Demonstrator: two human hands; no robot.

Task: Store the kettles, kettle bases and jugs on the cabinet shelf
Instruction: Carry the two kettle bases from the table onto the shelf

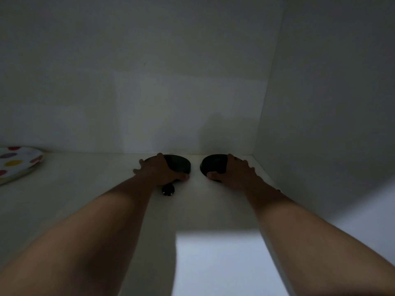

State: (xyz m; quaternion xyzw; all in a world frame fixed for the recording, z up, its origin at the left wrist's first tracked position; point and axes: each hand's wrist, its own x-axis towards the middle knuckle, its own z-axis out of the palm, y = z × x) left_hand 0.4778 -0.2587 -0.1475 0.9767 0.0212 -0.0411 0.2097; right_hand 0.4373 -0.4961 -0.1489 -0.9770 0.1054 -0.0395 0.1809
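**A:** Status?

**B:** Both bases are down on the cabinet shelf (85, 189), right at the back wall (171, 99). The left hand (159, 170) grips the left kettle base (180, 164), fingers curled over the rim and thumb on the front edge. The right hand (233, 171) has the same grip on the right kettle base (213, 164). The bases sit side by side with a small gap, not touching.

**A:** Risks?

**B:** The plug (168, 190) lies loose just in front of the left base, under the wrist. A careless pull-back could snag it and drag the base forward. The right base is near the side wall (320, 103), so a shove could knock it against that. It's dim in here and edges are hard to judge.

**A:** Cabinet contents?

**B:** Two bases, plus a spotted plate (19, 163) far left, well apart. No kettles or jugs in view. The shelf between plate and bases looks like the spot for them. Can't tell how the cord is stowed.
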